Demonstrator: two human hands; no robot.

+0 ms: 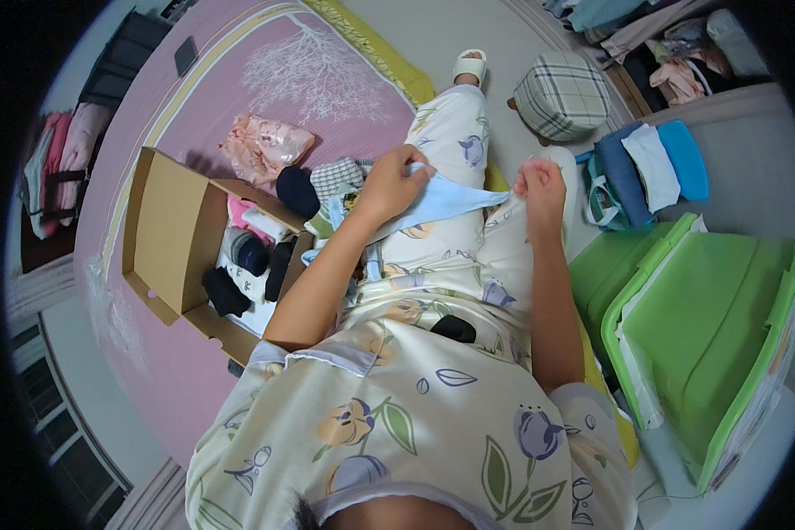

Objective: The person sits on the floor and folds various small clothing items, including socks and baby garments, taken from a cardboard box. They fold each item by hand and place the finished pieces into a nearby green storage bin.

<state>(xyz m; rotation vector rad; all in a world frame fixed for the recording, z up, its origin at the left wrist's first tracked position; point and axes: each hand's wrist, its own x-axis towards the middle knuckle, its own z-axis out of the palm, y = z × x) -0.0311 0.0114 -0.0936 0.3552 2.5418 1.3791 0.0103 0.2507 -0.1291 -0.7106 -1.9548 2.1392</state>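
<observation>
A light blue piece of cloth (440,202) is stretched across my lap between both hands. My left hand (397,179) grips its upper left part, and my right hand (540,182) pinches the pointed right end. A small black cloth item (454,328) lies on my lap, nearer my body. Beside my left forearm is an open cardboard box (165,232) holding rolled socks and other small clothes, among them a black bundle (226,291) and a dark navy roll (250,255). A navy bundle (298,191) and a grey-white knitted bundle (336,175) lie just past the box.
I sit on a bed with a pink cover (205,119). A crumpled pink plastic bag (265,146) and a phone (185,56) lie on it. To the right stand green lidded bins (695,318), folded cloths on a blue stool (686,159) and a plaid footstool (563,96).
</observation>
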